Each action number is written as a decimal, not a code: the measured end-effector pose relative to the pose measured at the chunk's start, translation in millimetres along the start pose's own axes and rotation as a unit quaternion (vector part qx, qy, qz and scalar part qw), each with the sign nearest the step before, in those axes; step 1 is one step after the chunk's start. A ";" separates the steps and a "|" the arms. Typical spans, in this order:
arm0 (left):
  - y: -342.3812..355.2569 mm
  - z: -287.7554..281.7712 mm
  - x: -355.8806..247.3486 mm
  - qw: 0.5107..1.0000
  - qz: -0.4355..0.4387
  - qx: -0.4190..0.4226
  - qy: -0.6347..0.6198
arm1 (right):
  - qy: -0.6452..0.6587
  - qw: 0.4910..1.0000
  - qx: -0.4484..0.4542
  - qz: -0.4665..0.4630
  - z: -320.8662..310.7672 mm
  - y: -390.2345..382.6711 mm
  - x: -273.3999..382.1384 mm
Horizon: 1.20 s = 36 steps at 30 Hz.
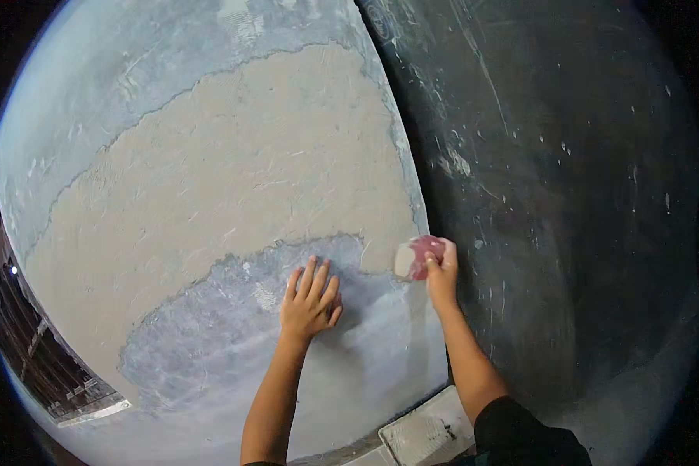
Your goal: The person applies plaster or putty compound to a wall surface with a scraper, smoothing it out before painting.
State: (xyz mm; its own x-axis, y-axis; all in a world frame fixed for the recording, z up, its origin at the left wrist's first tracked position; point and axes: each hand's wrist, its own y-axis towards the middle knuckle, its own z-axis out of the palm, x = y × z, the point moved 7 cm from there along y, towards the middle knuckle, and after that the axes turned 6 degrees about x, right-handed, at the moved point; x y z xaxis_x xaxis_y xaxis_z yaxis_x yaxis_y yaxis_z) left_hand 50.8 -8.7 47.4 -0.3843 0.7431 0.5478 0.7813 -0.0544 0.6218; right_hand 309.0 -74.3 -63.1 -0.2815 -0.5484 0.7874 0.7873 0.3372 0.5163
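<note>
A wide band of beige paste (233, 155) with ragged edges lies across a pale blue-grey panel (241, 342). My left hand (311, 301) rests on the bare area below the band, palm down and fingers spread, holding nothing. Near the panel's right edge, my right hand (443, 273) grips a red spreader (422, 250) between thumb and fingers. Beige paste coats the spreader's left part. Its tip meets the lower right end of the band. The fingers behind the spreader are partly hidden.
Right of the panel is a dark surface (575, 233) with white splashes and streaks. At the bottom, a pale tray (423, 431) smeared with paste sits partly behind my right arm. A dark slatted opening (35, 334) with a light edge is at the far left.
</note>
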 end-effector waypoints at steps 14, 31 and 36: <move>30.7 4.0 22.8 0.999 0.003 -0.045 0.029 | -0.044 0.998 -0.016 -0.030 0.0 68.2 -25.6; 27.7 9.4 23.5 0.997 0.004 -0.057 0.043 | 0.050 0.993 -0.106 0.024 -20.4 38.5 -44.8; 27.1 6.4 27.8 0.999 -0.012 -0.009 0.042 | -0.029 0.995 -0.077 0.050 -8.2 41.2 -32.9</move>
State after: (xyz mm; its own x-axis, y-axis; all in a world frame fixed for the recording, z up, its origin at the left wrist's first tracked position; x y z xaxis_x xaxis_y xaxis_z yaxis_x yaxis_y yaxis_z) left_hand 64.4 14.7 75.9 -0.4438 0.6858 0.5768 0.7626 -0.0490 0.6450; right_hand 355.2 -48.6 -70.5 -0.2264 -0.4710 0.8526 0.8863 0.2634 0.3809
